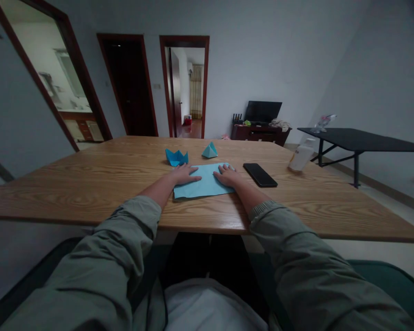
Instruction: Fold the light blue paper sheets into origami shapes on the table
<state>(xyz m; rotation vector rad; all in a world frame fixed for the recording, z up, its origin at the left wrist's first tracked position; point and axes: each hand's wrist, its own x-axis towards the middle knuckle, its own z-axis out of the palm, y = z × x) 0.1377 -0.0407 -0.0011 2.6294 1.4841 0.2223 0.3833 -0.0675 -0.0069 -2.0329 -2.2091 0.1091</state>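
Note:
A light blue sheet of paper (205, 182) lies on the wooden table in front of me, its near edge slightly raised. My left hand (186, 174) rests on the sheet's left side with the fingers stretched out. On its right side my right hand (227, 174) lies flat, fingers spread. Just beyond my left hand stands a darker blue folded paper boat (176, 157). A light blue folded paper pyramid (210, 150) sits behind the sheet, apart from both hands.
A black phone (260, 174) lies right of the sheet on the wooden table (117, 174). Farther right stands a translucent plastic bottle (301, 155). Beyond it is a black folding table (362, 139). A television (263, 111) stands on a dark cabinet (258, 134) by the far wall.

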